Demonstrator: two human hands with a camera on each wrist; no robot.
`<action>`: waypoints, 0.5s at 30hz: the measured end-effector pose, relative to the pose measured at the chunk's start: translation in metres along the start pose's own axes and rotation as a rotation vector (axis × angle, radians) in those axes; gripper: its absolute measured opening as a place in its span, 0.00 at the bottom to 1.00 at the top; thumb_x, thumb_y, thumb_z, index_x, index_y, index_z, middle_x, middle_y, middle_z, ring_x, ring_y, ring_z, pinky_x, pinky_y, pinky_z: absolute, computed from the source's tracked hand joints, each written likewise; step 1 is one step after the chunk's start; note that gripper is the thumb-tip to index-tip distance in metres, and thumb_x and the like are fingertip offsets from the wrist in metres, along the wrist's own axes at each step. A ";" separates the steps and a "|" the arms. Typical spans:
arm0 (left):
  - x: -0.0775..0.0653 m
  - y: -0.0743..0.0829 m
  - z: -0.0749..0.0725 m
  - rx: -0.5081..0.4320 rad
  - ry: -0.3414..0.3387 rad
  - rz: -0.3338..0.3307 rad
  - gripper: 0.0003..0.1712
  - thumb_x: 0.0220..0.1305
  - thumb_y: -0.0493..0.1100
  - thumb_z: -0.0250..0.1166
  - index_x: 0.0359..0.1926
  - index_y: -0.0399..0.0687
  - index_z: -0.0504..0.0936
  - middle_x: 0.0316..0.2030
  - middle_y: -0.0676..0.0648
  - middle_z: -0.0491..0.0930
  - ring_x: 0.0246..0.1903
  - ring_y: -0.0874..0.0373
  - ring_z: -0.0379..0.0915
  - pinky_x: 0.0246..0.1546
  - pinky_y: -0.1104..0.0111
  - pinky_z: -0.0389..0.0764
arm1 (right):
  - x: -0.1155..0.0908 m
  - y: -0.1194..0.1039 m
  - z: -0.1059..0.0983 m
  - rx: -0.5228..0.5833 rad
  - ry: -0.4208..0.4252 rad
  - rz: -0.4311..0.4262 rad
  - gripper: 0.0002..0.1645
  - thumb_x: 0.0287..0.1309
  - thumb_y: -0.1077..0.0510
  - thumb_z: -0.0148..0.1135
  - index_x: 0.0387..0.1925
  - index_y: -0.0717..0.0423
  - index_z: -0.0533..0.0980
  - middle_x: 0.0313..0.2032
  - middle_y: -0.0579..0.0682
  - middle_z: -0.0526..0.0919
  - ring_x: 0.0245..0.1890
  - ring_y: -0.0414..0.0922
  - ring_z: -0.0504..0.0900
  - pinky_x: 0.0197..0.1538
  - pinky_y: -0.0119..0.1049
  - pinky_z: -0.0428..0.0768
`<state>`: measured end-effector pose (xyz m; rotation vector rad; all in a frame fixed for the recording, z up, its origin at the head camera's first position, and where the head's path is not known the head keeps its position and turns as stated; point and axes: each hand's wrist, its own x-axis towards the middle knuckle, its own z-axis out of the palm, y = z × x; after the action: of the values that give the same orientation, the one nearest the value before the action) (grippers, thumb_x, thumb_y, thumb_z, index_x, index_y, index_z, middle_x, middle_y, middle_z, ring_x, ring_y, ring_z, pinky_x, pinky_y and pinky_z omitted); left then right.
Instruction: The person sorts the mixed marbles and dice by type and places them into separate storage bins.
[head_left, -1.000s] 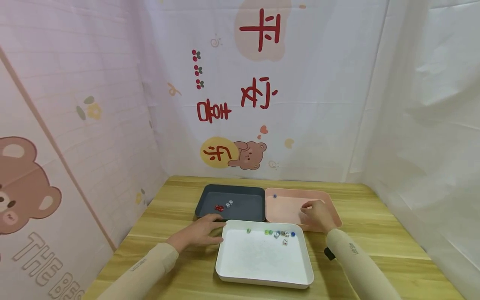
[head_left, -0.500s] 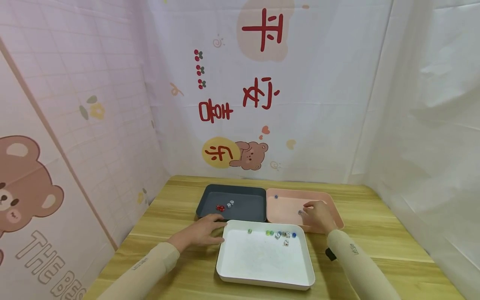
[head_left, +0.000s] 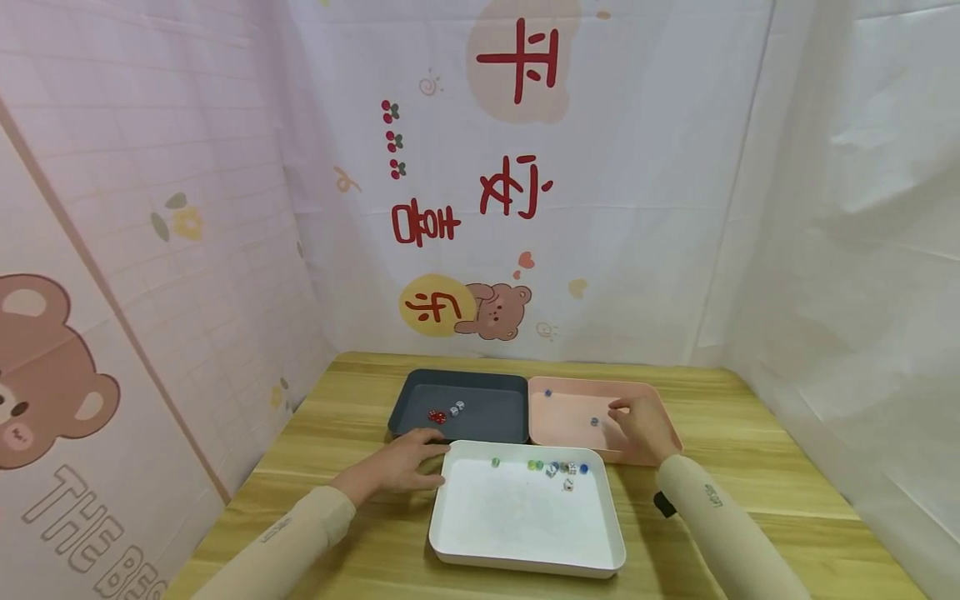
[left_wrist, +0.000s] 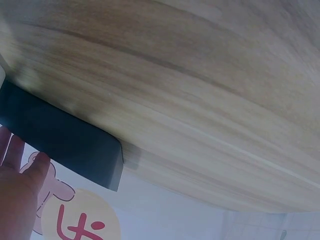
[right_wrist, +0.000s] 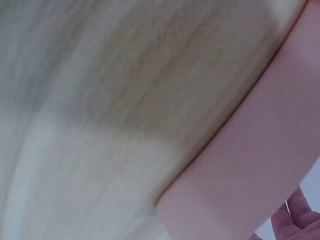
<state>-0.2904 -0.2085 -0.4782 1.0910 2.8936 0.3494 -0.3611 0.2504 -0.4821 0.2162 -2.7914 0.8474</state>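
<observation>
My right hand (head_left: 647,427) hovers over the right part of the pink tray (head_left: 543,425), fingers loosely bent and holding nothing. Left of its fingertips lies a small blue-grey marble (head_left: 595,422); another blue marble (head_left: 548,392) sits in the tray's far left corner. At the white tray's (head_left: 525,525) upper left corner, my left hand (head_left: 401,463) rests with relaxed, spread fingers. Inside that tray, a green marble (head_left: 496,462), a blue marble (head_left: 584,469), a white die (head_left: 567,484) and several other marbles and dice lie along the far side.
The dark grey tray (head_left: 491,427) stands behind the white one, left of the pink tray. It holds red dice (head_left: 437,416) and white dice (head_left: 454,411). Printed cloth hangs at the back and sides of the wooden table (head_left: 300,475).
The blue-grey marble, hidden at my right fingertips earlier, now lies on the pink tray, and those fingers have drawn slightly right of it. My left hand stays put.
</observation>
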 end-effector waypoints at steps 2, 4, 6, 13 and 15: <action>0.000 0.000 0.000 -0.007 0.000 0.001 0.35 0.66 0.58 0.64 0.66 0.43 0.75 0.64 0.40 0.68 0.64 0.44 0.64 0.62 0.51 0.69 | 0.000 -0.001 -0.003 0.008 0.003 -0.007 0.12 0.64 0.60 0.64 0.45 0.63 0.85 0.45 0.58 0.86 0.49 0.58 0.80 0.52 0.56 0.77; -0.001 0.000 0.000 -0.011 0.000 -0.002 0.35 0.66 0.58 0.64 0.66 0.43 0.75 0.64 0.40 0.68 0.64 0.44 0.64 0.62 0.51 0.69 | 0.001 -0.003 -0.006 0.019 0.001 -0.004 0.12 0.64 0.60 0.64 0.45 0.63 0.85 0.48 0.60 0.84 0.54 0.61 0.78 0.56 0.60 0.74; -0.001 0.000 0.000 -0.015 0.001 -0.005 0.35 0.66 0.58 0.64 0.66 0.43 0.75 0.64 0.40 0.68 0.64 0.44 0.64 0.62 0.50 0.69 | 0.002 -0.005 -0.008 0.018 0.003 -0.014 0.12 0.64 0.61 0.64 0.45 0.63 0.85 0.49 0.60 0.84 0.56 0.62 0.76 0.57 0.60 0.73; 0.000 0.001 0.000 -0.019 0.001 -0.005 0.34 0.66 0.57 0.65 0.66 0.43 0.75 0.64 0.40 0.68 0.64 0.44 0.65 0.62 0.51 0.69 | 0.005 -0.012 -0.010 -0.020 0.028 -0.100 0.10 0.61 0.59 0.68 0.42 0.61 0.86 0.43 0.57 0.87 0.51 0.59 0.80 0.55 0.56 0.76; 0.000 0.001 0.000 -0.018 0.002 -0.004 0.34 0.65 0.57 0.65 0.66 0.43 0.76 0.63 0.40 0.69 0.63 0.44 0.65 0.62 0.51 0.70 | 0.005 -0.016 -0.012 -0.037 0.017 -0.094 0.11 0.61 0.57 0.68 0.43 0.59 0.87 0.43 0.54 0.87 0.51 0.58 0.81 0.54 0.56 0.77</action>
<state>-0.2899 -0.2081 -0.4778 1.0832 2.8875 0.3763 -0.3607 0.2430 -0.4628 0.3298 -2.7547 0.7716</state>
